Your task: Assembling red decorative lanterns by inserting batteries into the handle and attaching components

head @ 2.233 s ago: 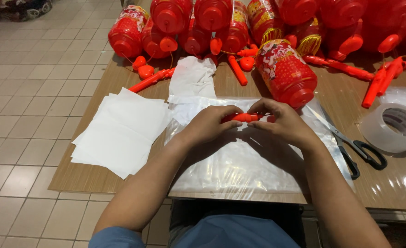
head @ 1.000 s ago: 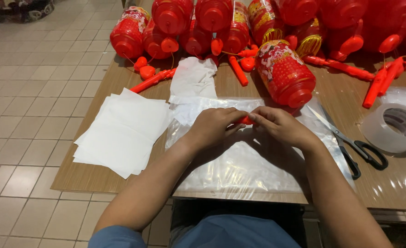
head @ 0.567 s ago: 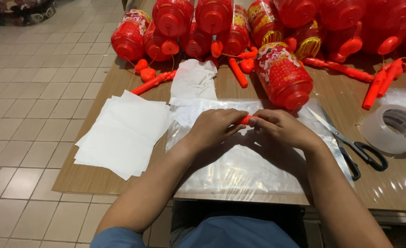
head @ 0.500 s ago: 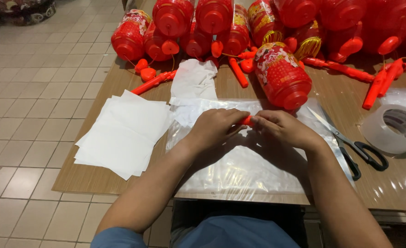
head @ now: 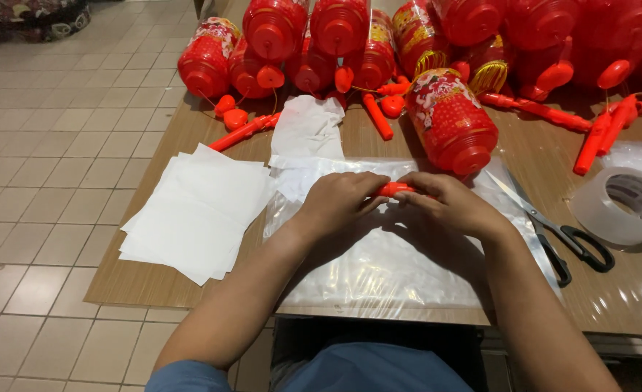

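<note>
At the far left of the table [head: 154, 290] lies a fanned stack of white paper sheets [head: 197, 210], just beside a clear plastic sheet [head: 379, 268] spread flat before the person. The left hand [head: 339, 203] rests over that plastic, its fingers curled around the left end of an orange stick [head: 395, 189]. The stick lies level, its long axis running left to right across the view, so 1 end points toward each hand (only the short middle stretch shows between them). The right hand [head: 455, 207] is closed on the stick's right end, knuckles up. Just beyond the right hand a red lantern [head: 451, 120] lies on its side, its capped end toward the person. More red lanterns [head: 292, 36] are heaped along the back edge, with loose orange sticks [head: 244, 132] near them. Further right, black-handled scissors [head: 560, 236] lie on the table, and a roll of clear tape [head: 622, 205] sits near the right edge.
</note>
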